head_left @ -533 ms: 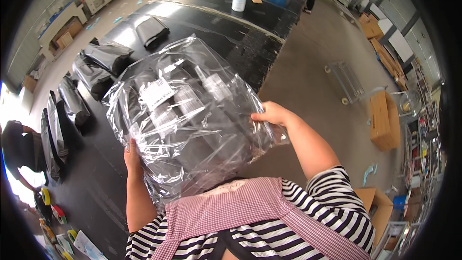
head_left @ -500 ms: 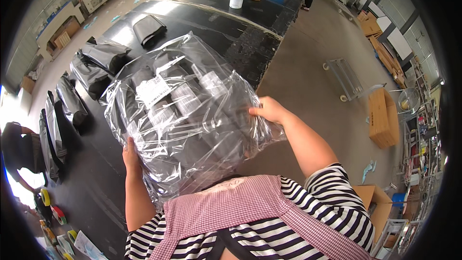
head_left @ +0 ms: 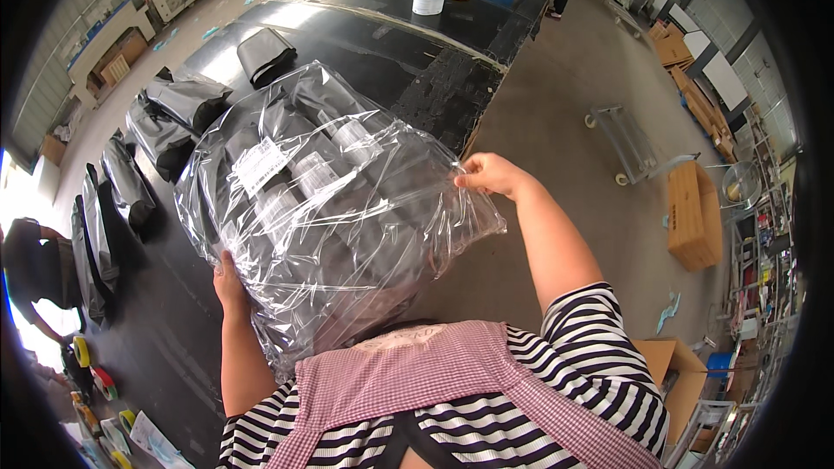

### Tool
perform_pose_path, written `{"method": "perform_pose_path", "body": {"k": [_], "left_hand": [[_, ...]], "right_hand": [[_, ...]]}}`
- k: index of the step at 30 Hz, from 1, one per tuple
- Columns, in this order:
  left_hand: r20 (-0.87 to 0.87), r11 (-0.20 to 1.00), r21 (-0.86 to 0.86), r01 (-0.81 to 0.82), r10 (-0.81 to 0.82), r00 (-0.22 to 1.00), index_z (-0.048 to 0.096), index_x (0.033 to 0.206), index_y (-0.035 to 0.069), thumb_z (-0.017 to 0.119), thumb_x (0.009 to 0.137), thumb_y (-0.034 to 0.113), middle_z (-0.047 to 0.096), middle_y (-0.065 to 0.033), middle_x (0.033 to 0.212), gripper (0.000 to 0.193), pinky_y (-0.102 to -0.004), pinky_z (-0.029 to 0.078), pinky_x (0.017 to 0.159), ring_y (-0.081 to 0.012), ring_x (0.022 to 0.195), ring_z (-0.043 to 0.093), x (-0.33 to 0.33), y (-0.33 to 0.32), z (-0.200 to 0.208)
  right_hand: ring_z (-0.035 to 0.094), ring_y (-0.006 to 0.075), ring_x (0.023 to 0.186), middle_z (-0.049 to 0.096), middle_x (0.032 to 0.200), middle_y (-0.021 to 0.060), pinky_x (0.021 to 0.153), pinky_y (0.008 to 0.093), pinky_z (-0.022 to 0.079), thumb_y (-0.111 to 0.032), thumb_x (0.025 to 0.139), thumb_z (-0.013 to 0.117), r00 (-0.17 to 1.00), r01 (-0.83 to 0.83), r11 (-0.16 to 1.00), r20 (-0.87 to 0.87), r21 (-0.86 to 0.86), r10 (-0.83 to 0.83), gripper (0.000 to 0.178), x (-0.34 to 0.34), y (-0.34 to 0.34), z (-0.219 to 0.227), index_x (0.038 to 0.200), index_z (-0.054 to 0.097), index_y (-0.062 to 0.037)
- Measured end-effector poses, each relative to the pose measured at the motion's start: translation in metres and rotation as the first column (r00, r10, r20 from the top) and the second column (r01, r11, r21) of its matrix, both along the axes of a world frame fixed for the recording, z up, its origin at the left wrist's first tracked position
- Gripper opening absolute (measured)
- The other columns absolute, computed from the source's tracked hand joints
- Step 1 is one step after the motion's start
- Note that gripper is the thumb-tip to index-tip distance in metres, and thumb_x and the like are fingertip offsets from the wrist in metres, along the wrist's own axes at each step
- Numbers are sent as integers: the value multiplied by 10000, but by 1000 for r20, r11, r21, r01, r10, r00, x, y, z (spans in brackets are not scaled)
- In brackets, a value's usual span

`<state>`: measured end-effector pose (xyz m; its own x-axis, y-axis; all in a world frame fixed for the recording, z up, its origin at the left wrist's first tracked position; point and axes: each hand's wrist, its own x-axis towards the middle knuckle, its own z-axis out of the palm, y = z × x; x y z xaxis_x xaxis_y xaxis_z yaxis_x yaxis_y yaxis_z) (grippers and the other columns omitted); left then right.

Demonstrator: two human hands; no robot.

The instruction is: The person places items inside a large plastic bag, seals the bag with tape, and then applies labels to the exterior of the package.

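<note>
A large clear plastic bag (head_left: 382,200) fills the middle of the view, crinkled and shiny, held up in front of my chest. Through its film show several dark folded bundles with pale printed bands and a white label (head_left: 261,165). My left hand (head_left: 229,287) grips the bag's lower left side, thumb in front, the other fingers mostly hidden behind it. At the upper right edge, my right hand (head_left: 491,175) is closed in a pinch on the loose film, and a corner of the bag hangs below it.
Several black plastic packages (head_left: 130,182) stand along the left of the black table (head_left: 182,330), with another black folded one (head_left: 266,56) beyond the bag. Tape rolls (head_left: 103,384) lie at lower left, near another person (head_left: 39,274). A cart (head_left: 622,146) and cardboard box (head_left: 692,214) stand right.
My right hand has risen slightly and moved right, drawing the film's right edge outward. The bag has shifted a little left and its top edge sits lower and flatter.
</note>
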<state>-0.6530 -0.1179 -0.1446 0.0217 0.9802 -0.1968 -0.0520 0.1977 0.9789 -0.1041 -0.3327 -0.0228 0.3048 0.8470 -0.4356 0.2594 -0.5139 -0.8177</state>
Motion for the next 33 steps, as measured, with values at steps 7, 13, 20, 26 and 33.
{"method": "perform_pose_path", "body": {"k": [7,13,20,26,33], "left_hand": [[13,999,-37,-34,34,999,581,1173,-42,532,989,495,649,-111,1034,570,-316,493,795,-171,907,625,4,-14,26],[-499,989,143,-37,104,861,564,772,23,619,951,452,523,-12,699,468,-302,387,537,-99,640,450,-16,-3,18],[-458,988,60,-142,154,875,588,831,22,639,937,467,528,-5,700,461,-296,377,555,-101,624,447,6,-10,19],[294,937,-334,103,0,956,631,1154,7,569,944,550,682,-120,1047,585,-390,558,766,-239,884,680,-5,-12,68],[148,954,-296,33,12,989,629,1112,-33,530,1005,424,685,-120,1024,480,-386,546,745,-233,861,667,-5,18,49]], "right_hand": [[624,101,754,696,870,43,667,256,495,-204,878,716,999,-19,994,45,108,14,218,-53,-39,14,971,685,-9],[633,128,794,685,857,59,712,297,511,-64,908,639,995,3,996,103,-85,6,71,-29,-49,-2,939,664,-5],[569,96,660,649,781,38,549,246,432,-166,868,715,991,-86,989,-113,-120,72,178,25,-48,-20,926,648,-11],[610,268,1022,584,1263,186,859,465,496,-613,890,587,953,78,991,-284,-108,-106,746,45,68,1,1315,520,-4],[606,230,716,658,851,94,654,438,506,-308,924,663,941,143,971,-277,-192,-193,281,15,201,-66,958,702,-32]]}}
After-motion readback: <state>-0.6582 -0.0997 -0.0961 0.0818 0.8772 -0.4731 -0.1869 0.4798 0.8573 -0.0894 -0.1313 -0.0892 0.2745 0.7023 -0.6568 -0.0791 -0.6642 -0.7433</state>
